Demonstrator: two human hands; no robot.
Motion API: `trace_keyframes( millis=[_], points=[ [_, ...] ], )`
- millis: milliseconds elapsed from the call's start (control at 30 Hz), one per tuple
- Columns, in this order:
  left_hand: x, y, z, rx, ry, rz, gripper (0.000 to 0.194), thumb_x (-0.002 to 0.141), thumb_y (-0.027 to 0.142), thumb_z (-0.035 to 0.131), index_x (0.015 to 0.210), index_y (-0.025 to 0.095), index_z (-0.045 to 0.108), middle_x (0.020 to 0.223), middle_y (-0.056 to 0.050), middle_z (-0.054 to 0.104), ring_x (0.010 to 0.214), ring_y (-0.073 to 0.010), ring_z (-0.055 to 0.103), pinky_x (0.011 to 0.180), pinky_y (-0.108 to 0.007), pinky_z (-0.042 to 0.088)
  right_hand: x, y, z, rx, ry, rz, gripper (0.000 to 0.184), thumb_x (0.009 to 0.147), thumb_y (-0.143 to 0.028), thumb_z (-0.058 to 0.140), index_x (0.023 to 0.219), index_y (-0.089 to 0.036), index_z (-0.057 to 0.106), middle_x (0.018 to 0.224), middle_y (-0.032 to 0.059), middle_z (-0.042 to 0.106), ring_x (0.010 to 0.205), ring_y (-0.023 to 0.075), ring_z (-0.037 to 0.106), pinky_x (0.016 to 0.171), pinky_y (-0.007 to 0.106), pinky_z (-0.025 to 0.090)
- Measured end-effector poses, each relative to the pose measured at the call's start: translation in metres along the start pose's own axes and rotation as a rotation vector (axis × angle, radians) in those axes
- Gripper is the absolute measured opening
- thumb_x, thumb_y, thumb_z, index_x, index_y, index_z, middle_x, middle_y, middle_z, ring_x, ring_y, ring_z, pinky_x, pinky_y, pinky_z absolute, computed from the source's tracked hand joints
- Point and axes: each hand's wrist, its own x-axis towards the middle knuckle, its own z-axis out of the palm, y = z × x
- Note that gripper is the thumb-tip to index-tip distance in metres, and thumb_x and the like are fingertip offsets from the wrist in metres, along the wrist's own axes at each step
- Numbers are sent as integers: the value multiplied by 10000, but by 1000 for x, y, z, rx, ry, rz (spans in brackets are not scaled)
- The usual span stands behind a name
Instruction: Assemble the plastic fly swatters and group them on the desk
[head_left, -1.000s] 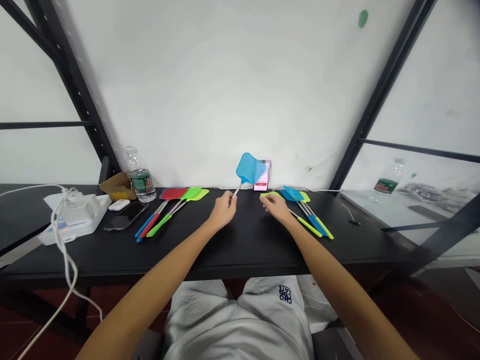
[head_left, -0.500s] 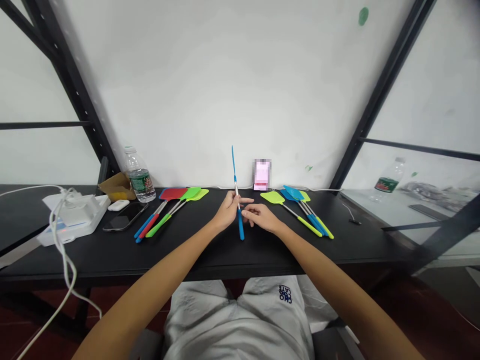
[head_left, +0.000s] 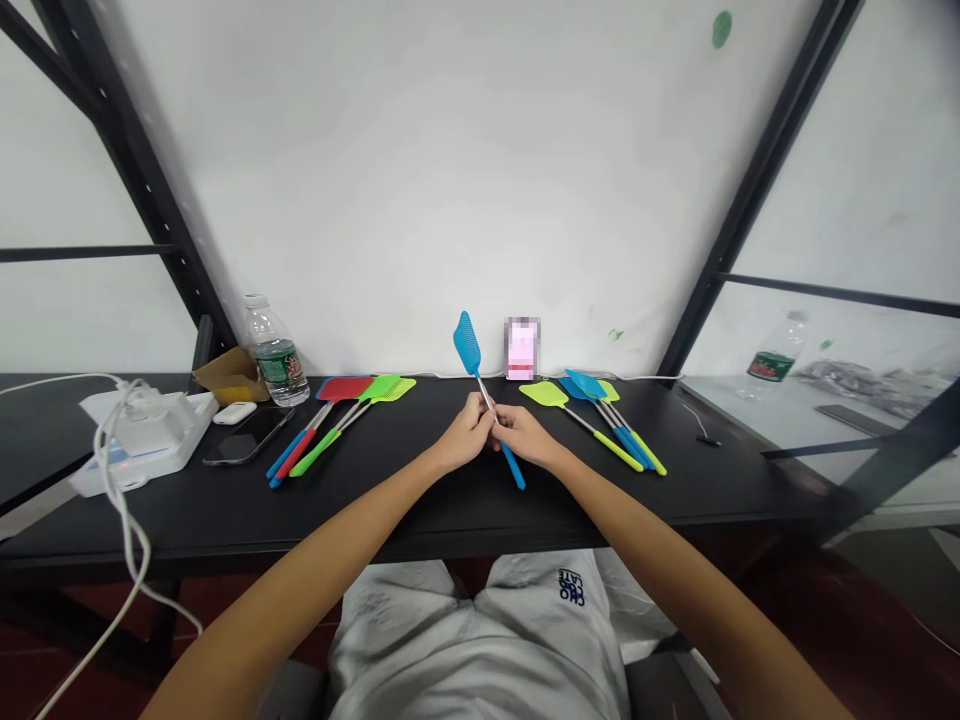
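A blue fly swatter point(head_left: 467, 346) is raised in front of me, its perforated head up and leaning left, its blue handle pointing down to the right. My left hand point(head_left: 466, 432) is closed around the metal rod. Close against it, my right hand point(head_left: 521, 435) pinches the swatter where rod and handle meet. To the left lies a fanned group of swatters with red point(head_left: 349, 390), blue and green point(head_left: 380, 388) heads. On the right lies another group, with yellow-green point(head_left: 545, 394) and blue point(head_left: 585, 385) heads.
On the black table point(head_left: 420, 520) at left are a water bottle point(head_left: 277, 355), a cardboard box point(head_left: 232, 375), a phone point(head_left: 250, 436), a white case point(head_left: 235, 413) and a white power strip point(head_left: 161, 450) with cables. A pink-screened phone point(head_left: 522, 350) leans on the wall.
The blue swatter has turned from edge-on to show its face and tilted, its handle swinging right. My right hand has closed onto it beside my left hand.
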Motion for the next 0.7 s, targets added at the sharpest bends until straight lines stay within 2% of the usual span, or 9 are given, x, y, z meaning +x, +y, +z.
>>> trace_keyframes(
  millis=[167,300,433,500,567,633,700],
  points=[
    [1,-2,0,28,4,127,246,934,361,496,1114,197,463,1107,-77,648,964,-164,646,854,-323,514,1,-3,-7,-92,131,51,268,889,-413,538,747,-190,575,520,-42,511,454,96,457,465,212,344],
    [-1,2,-2,155,22,116,286,890,335,561,1129,200,481,1086,-81,659,986,-180,634,818,-319,511,0,-5,-24,-295,264,2,370,894,-465,530,638,-197,543,513,-28,493,486,112,432,485,231,310],
    [-1,-2,-10,385,65,119,284,869,328,557,1111,195,490,1042,-73,641,909,-175,619,802,-331,505,-4,-2,-56,-504,398,-16,350,881,-487,543,687,-199,587,532,-18,504,511,131,415,516,252,293],
    [1,-6,-15,484,96,117,257,875,322,533,1094,194,496,1028,-70,626,899,-177,608,833,-345,498,-7,-1,-75,-606,462,9,307,872,-484,555,781,-199,619,540,-18,509,524,140,428,538,259,297],
    [2,-9,-20,554,128,93,227,889,314,500,1079,191,499,1021,-76,616,911,-186,603,852,-347,489,-12,-2,-95,-732,513,49,305,866,-482,550,796,-195,629,535,-20,500,520,139,418,556,263,295],
    [3,-10,-23,667,164,40,218,896,297,475,1077,179,505,1039,-102,610,961,-213,595,876,-362,473,-19,-4,-113,-840,579,112,336,877,-480,517,746,-189,623,554,1,523,550,146,447,577,265,306],
    [2,-8,-25,851,199,-63,241,887,293,478,1084,158,516,1084,-150,597,1031,-268,575,901,-406,448,-27,-7,-129,-935,626,260,327,872,-454,512,722,-186,625,609,37,576,609,167,503,593,269,323]
  ],
)
